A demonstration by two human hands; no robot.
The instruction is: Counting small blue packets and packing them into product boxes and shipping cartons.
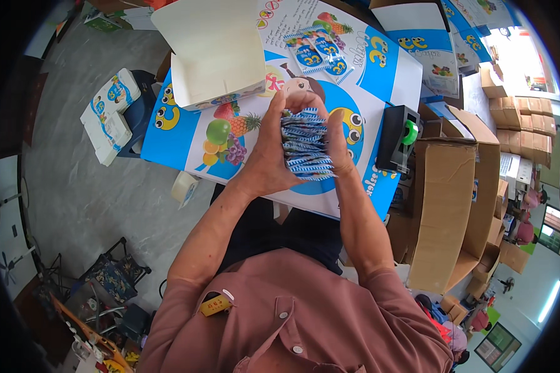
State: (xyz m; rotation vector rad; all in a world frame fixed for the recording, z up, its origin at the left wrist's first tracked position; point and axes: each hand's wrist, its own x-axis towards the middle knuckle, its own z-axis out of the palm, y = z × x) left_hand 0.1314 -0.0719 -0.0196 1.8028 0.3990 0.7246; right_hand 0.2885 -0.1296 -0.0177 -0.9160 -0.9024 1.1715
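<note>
Both my hands clasp a thick stack of blue-and-white striped sachets (305, 145) held on edge above a large printed sheet with cartoon fruit (186, 140). My left hand (269, 149) presses the stack's left side. My right hand (337, 142) presses its right side, with fingers curled over the top. Farther along the sheet lie two loose blue sachets (317, 53). An open white carton (214, 53) stands at the sheet's far left.
A black tape dispenser with a green roll (399, 137) sits right of the stack. Open brown cardboard boxes (451, 199) stand at the right, with more stacked behind (522, 118). A tape roll (183, 186) and small printed cartons (109, 112) are at the left.
</note>
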